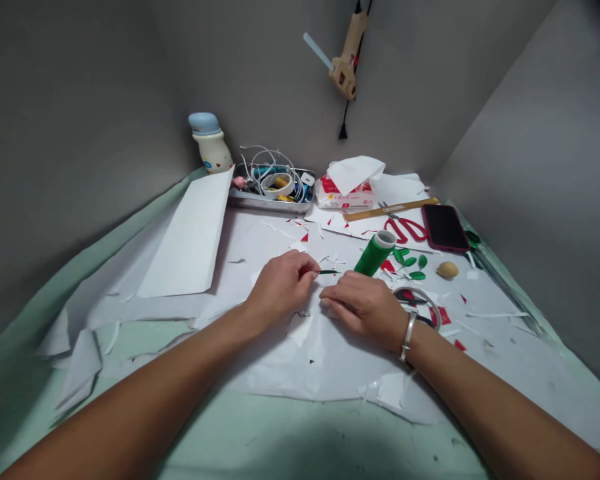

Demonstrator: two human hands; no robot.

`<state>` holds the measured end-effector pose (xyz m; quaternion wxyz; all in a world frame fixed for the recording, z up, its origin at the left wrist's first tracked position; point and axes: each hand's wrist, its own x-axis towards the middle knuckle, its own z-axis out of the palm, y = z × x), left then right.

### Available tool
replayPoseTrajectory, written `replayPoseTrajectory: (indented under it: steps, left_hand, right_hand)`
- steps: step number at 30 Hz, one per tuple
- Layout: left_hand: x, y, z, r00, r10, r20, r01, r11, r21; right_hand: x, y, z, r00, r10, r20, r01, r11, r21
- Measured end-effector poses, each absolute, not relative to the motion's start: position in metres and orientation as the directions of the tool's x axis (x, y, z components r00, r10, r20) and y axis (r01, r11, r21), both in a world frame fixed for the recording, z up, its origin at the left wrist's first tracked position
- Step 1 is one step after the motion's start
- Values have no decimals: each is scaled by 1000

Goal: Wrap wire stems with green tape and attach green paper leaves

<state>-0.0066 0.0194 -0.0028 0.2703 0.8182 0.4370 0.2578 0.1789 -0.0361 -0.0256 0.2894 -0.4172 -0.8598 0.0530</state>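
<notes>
My left hand [286,280] is closed in a pinch on a thin dark pointed strip [329,272], whose tip sticks out to the right. Close beside it, my right hand [363,303], with a silver bangle at the wrist, is low over the white paper with its fingers bent together; whatever they hold is hidden. A spool of green thread [373,257] stands just behind my right hand. Small green leaf shapes [417,275] lie to the right of the spool. Partly covered by my right wrist are a roll of tape [434,303] and some dark-handled scissors.
Red-handled scissors [405,229], a ruler [390,209], a phone [445,227] and a tissue pack [345,193] lie at the back. A metal tray [275,204] holds threads and cable. Left are a folded white card [190,240] and a bottle [213,147]. A glue gun [349,60] hangs on the wall.
</notes>
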Motion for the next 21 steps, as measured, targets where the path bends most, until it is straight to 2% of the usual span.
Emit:
replayPoseTrajectory:
  steps: [2,4,7,10,13,15,18,21]
  left_hand:
    - [-6,17,-6,568,805,172,592,-544,594]
    - [-5,15,-7,665,733,146,546,-610,574]
    - [-4,13,-3,730,669,142,452,-628,634]
    - [-4,14,5,660,736,153,411,-524,747]
    - [-5,17,8,540,829,143,412,-408,815]
    - [-5,19,6,478,866,146,451,-385,805]
    - [-6,19,-2,474,861,187,540,-451,711]
    - [-6,17,-8,580,793,185,582,-562,587]
  right_hand:
    - [180,-36,-23,-455,736,502,678,652,-341]
    - [185,-32,-23,-376,757,535,670,621,-407]
    - [193,-24,-27,-231,822,521,658,526,-539]
    - [197,-20,-32,-184,867,464,656,459,-599]
    - [193,-24,-34,-286,852,439,678,503,-536]
    - [187,-29,-32,-390,815,430,685,568,-457]
    - [181,-35,-27,-463,763,452,695,628,-349]
    - [181,-35,-23,-433,733,525,688,645,-333]
